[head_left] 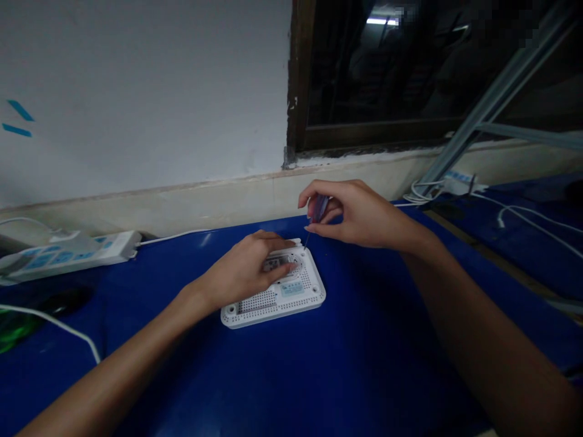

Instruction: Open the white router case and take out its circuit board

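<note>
A white plastic device (298, 302) with rows of vent holes, a pale label and round recesses at its corners lies on the blue tabletop (273, 376). My left hand (248, 267) holds it from the left, thumb on the face and fingers over the far side, covering part of it. In my right hand (353, 212) is a small screwdriver (320, 207) with a translucent purplish handle, pinched between thumb and fingers. Its thin shaft points down to the far right corner of the device; whether the tip sits in a screw there I cannot tell.
On the left, a white power strip (68, 258) with a plug runs along the wall. A white cable (59, 328) and a dark mouse-like object (68, 300) lie nearby. A metal frame (478, 115), another power strip (460, 181) and loose cables are at the right.
</note>
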Tool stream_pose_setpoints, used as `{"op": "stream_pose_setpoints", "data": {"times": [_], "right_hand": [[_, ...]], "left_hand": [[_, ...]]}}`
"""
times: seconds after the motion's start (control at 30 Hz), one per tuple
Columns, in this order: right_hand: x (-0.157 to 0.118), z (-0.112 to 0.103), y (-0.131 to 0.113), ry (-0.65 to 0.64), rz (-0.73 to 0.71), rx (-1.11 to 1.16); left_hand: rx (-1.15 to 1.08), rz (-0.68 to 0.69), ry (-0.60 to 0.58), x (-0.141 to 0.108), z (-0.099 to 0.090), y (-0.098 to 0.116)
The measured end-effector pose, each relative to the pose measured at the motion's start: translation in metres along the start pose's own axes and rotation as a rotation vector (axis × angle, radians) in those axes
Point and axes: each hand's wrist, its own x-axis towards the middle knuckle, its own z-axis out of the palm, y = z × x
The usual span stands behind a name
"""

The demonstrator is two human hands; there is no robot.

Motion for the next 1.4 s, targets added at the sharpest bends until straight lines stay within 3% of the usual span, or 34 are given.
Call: {"op": "stream_pose_setpoints", "data": {"times": [0.2, 0.47, 0.67, 0.97, 1.4], "right_hand": [[-0.001, 0.001, 0.009, -0.024, 0.003, -0.089], [0.006, 0.028, 0.023, -0.119, -0.070, -0.097], [0.005, 0.028, 0.022, -0.095, -0.084, -0.132], [0.006, 0.042, 0.026, -0.185, -0.064, -0.177], [0.005, 0.017, 0.011, -0.076, -0.020, -0.131]], "left_hand": [[0.062, -0.053, -0.044, 0.021, 0.013, -0.001], [0.126, -0.099, -0.137, 0.008, -0.001, -0.020], [0.085, -0.115, -0.151, 0.004, -0.001, -0.024], [0.065, -0.097, -0.146, -0.002, -0.001, -0.024], [-0.065, 0.021, -0.038, 0.007, 0.001, -0.013]]}}
